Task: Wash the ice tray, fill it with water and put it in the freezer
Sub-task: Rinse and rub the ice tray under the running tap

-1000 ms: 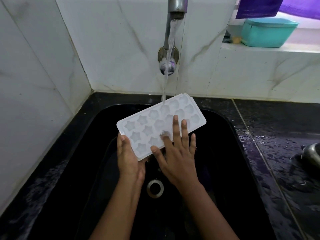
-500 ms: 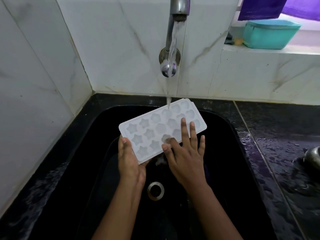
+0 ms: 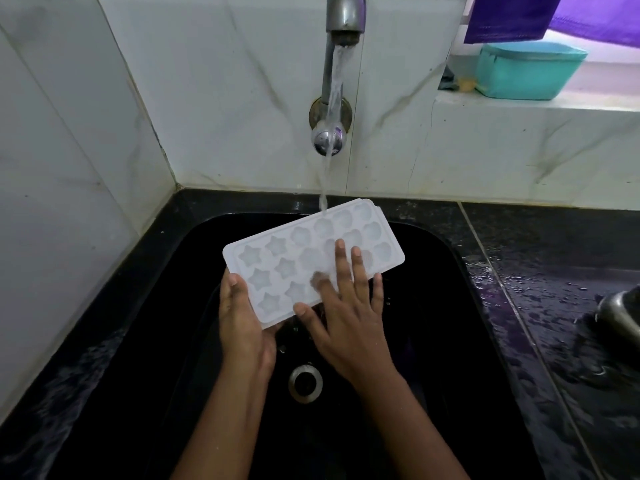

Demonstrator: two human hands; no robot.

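a: while the left hand (image 3: 242, 320) grips the tray (image 3: 277, 268) at its near left end, thumb on the rim, what's the right hand (image 3: 349, 327) doing?
b: lying flat on the cells, fingers (image 3: 341, 265) straight and spread, the index one blurred.
a: and where's the tray?
b: held over the black sink (image 3: 450, 306), cells up, above the drain (image 3: 305, 383). water (image 3: 329, 150) from the tap (image 3: 344, 15) lands on its far edge.
a: beyond that?
b: a wet counter (image 3: 554, 244) on the right, and a teal tub (image 3: 530, 71) on the ledge, below a purple cloth (image 3: 509, 15).
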